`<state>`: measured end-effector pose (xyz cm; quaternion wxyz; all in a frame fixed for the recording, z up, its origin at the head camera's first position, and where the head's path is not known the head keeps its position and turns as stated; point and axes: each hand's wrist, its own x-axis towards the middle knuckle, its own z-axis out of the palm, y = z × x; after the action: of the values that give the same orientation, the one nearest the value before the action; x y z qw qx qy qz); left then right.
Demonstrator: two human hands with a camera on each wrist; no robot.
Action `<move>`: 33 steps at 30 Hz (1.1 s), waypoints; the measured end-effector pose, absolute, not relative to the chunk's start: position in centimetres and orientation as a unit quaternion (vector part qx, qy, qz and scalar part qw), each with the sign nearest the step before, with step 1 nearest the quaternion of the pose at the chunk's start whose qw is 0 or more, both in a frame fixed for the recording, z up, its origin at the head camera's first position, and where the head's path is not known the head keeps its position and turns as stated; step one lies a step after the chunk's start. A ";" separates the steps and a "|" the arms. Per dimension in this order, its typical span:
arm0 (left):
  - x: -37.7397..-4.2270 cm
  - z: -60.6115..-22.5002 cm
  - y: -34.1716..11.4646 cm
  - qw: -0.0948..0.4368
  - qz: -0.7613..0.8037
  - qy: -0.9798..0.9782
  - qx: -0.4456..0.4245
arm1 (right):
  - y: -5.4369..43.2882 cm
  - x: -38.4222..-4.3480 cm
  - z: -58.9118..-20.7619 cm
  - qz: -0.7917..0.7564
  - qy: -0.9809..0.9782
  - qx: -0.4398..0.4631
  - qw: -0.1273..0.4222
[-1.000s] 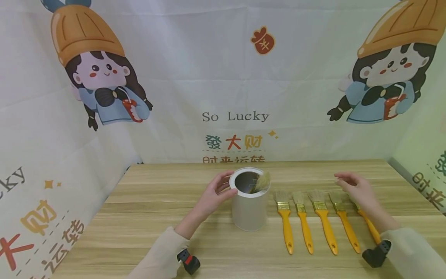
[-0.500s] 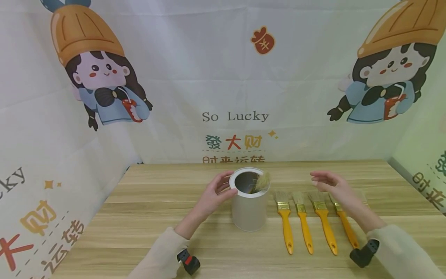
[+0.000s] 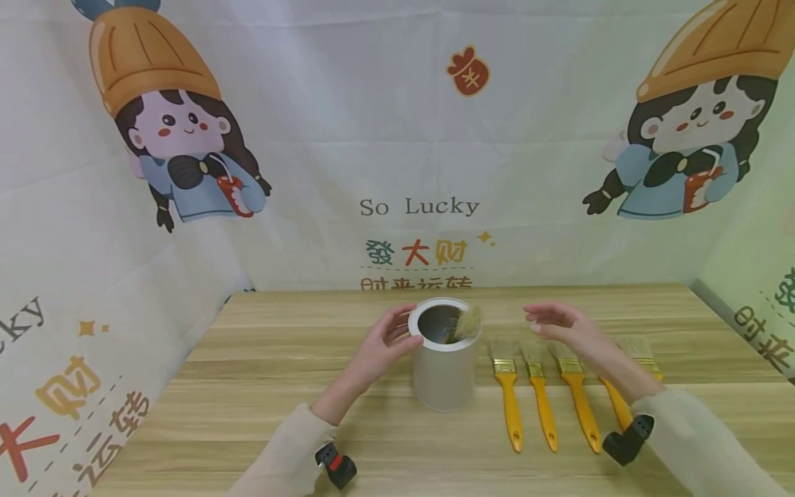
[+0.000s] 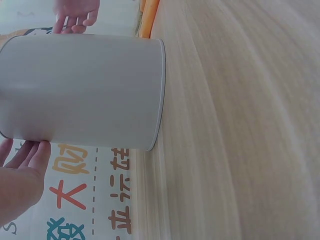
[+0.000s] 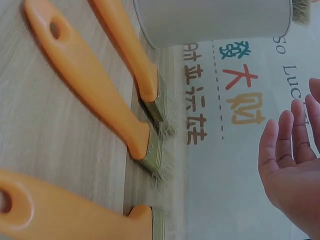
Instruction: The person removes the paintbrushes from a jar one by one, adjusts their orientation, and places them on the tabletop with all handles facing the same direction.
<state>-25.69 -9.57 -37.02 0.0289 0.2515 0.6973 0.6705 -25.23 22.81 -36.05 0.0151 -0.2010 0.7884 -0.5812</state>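
A light grey can (image 3: 444, 379) with a white rim stands upright on the table. My left hand (image 3: 385, 345) holds its left side near the rim, thumb in front and fingers farther back. In the left wrist view those fingertips (image 4: 37, 150) touch the can's wall. One paintbrush (image 3: 468, 323) leans inside the can, its pale bristles sticking out over the right of the rim; its handle is hidden. To the can's right, above a row of paintbrushes (image 3: 577, 393), hovers my right hand (image 3: 568, 330), fingers loosely bent and nothing between them.
The row holds several brushes with orange-yellow handles (image 5: 85, 80) toward me and bristles away; my right forearm partly covers those at the right. A printed cloth backdrop (image 3: 310, 138) rises behind the wooden table (image 3: 267, 359) and at both sides.
My right hand has moved left over the brushes toward the can, uncovering the bristle end of the rightmost brush. The left hand and the can have stayed in place.
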 end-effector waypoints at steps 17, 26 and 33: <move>-25.9 -37.2 -9.6 0.028 0.669 0.702 0.243 | 19.1 -26.3 -36.0 -0.592 0.765 -0.246 0.061; -25.9 -37.3 -9.6 0.028 0.667 0.703 0.245 | 17.2 -27.1 -35.3 -0.620 0.737 -0.257 0.083; -25.8 -37.2 -9.6 0.028 0.671 0.698 0.250 | 16.7 -27.7 -34.5 -0.631 0.715 -0.281 0.112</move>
<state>-25.84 -9.61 -37.20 0.0284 0.2497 0.6980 0.6705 -27.67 16.74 -34.51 0.1124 -0.2813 0.7146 -0.6305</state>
